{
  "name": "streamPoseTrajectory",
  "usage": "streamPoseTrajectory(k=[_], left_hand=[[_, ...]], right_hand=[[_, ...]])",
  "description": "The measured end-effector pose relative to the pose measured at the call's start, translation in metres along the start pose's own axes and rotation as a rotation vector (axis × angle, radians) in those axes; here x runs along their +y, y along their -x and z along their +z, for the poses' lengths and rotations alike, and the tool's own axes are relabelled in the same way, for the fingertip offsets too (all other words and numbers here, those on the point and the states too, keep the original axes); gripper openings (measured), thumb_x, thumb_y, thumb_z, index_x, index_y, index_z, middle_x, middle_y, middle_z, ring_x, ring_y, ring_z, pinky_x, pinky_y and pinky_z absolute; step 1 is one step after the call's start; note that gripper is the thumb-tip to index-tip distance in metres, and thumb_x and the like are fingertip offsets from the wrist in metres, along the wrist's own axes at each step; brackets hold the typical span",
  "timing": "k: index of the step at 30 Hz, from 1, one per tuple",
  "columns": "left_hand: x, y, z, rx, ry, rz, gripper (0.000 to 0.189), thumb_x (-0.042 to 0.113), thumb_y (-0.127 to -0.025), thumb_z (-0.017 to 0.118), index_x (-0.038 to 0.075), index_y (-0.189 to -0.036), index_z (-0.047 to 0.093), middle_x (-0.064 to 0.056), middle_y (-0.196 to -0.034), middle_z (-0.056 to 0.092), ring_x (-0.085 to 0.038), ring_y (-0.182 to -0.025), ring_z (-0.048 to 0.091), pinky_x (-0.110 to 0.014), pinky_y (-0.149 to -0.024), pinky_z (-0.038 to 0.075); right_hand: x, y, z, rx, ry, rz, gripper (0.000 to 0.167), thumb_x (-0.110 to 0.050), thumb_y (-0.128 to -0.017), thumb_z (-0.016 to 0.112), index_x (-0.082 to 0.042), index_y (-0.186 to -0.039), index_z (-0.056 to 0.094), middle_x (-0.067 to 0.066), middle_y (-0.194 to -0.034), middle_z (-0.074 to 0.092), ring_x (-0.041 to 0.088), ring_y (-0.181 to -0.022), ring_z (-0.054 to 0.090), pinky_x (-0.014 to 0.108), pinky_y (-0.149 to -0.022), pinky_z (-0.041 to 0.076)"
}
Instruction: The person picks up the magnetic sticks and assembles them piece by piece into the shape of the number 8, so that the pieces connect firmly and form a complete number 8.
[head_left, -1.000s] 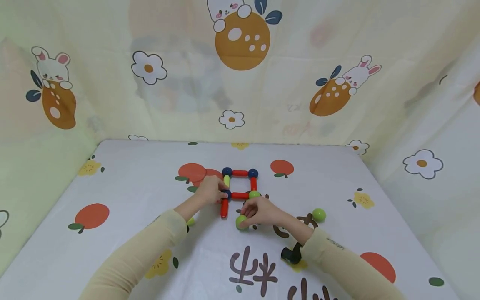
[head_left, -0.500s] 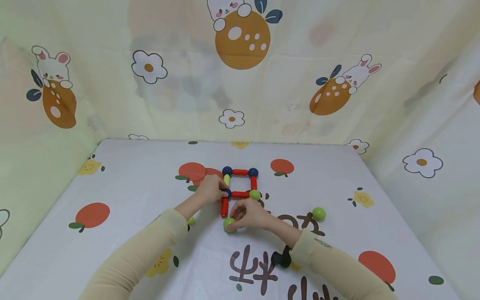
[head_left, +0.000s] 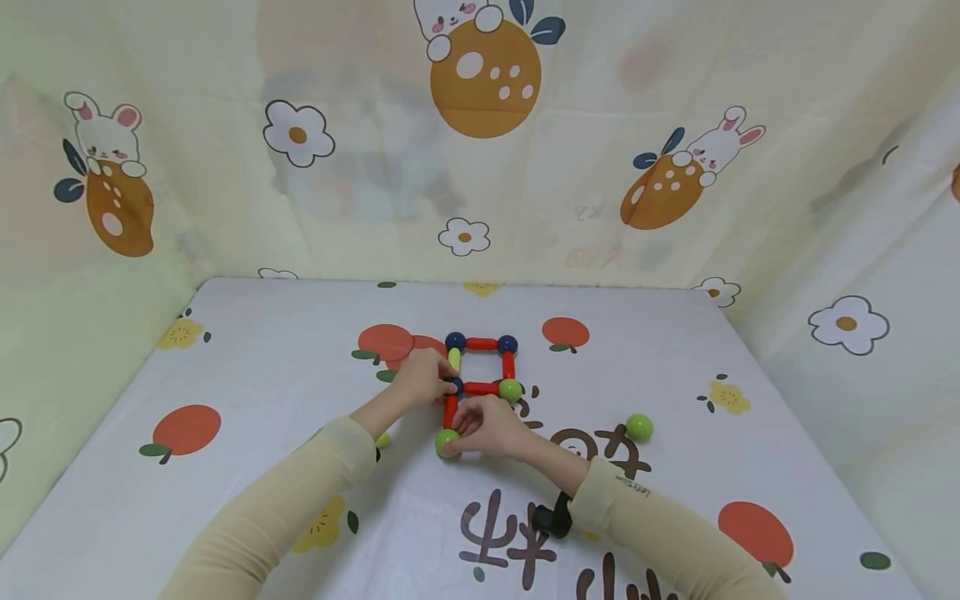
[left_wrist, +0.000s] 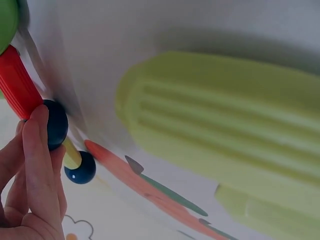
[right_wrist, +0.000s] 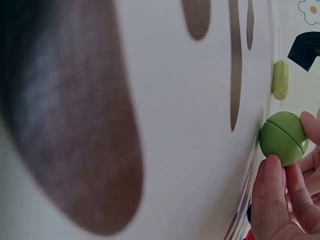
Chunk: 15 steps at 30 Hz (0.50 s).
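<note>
A square of magnetic rods and balls lies on the table: red rods point(head_left: 481, 343), a yellow-green rod point(head_left: 454, 358), dark blue balls point(head_left: 507, 343) and a green corner ball point(head_left: 510, 390). My left hand point(head_left: 422, 377) pinches the dark blue ball point(left_wrist: 57, 125) at the near-left corner. From that ball a further red rod point(head_left: 450, 411) points toward me. At its near end, my right hand point(head_left: 491, 427) holds a loose-side green ball point(right_wrist: 284, 138) between thumb and fingertips; ball and rod appear to touch. Part of the blue ball is hidden by the left fingers.
Another green ball point(head_left: 639, 427) lies to the right on the printed tablecloth point(head_left: 300, 333). A yellow-green rod point(left_wrist: 215, 115) lies close under the left wrist, mostly hidden in the head view. A black object point(head_left: 552, 518) sits at the right cuff. Fabric walls stand behind and beside the table.
My right hand has moved left with the green ball, from beside the structure to the near end of the projecting red rod. The left hand has stayed on the blue ball.
</note>
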<state>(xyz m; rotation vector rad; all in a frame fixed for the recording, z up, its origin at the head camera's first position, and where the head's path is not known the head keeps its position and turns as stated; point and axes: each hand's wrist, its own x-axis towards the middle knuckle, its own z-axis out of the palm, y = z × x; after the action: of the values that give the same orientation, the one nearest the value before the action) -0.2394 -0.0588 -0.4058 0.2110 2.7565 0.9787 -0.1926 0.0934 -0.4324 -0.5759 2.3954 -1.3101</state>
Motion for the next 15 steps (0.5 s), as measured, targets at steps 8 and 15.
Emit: streamPoseTrajectory(k=[8, 15], left_hand=[[0.0011, 0.0011, -0.0018, -0.006, -0.003, 0.008, 0.024, 0.009, -0.078, 0.072, 0.005, -0.102, 0.071, -0.007, -0.088, 0.064, -0.015, -0.067, 0.054, -0.018, -0.054, 0.044], [0.0013, 0.0011, -0.0018, -0.007, -0.015, 0.012, 0.024, 0.008, -0.078, 0.072, 0.004, -0.101, 0.071, -0.007, -0.088, 0.064, -0.015, -0.065, 0.054, -0.019, -0.055, 0.044]], right_hand=[[0.001, -0.0019, -0.0013, -0.016, 0.006, 0.001, 0.028, -0.018, -0.069, 0.081, -0.003, -0.085, 0.063, 0.001, -0.074, 0.061, 0.013, -0.07, 0.058, 0.022, -0.065, 0.049], [0.0002, -0.0014, -0.0034, -0.036, -0.006, -0.007, 0.028, -0.017, -0.069, 0.08, -0.003, -0.085, 0.063, 0.003, -0.075, 0.062, 0.014, -0.071, 0.058, 0.022, -0.066, 0.05]])
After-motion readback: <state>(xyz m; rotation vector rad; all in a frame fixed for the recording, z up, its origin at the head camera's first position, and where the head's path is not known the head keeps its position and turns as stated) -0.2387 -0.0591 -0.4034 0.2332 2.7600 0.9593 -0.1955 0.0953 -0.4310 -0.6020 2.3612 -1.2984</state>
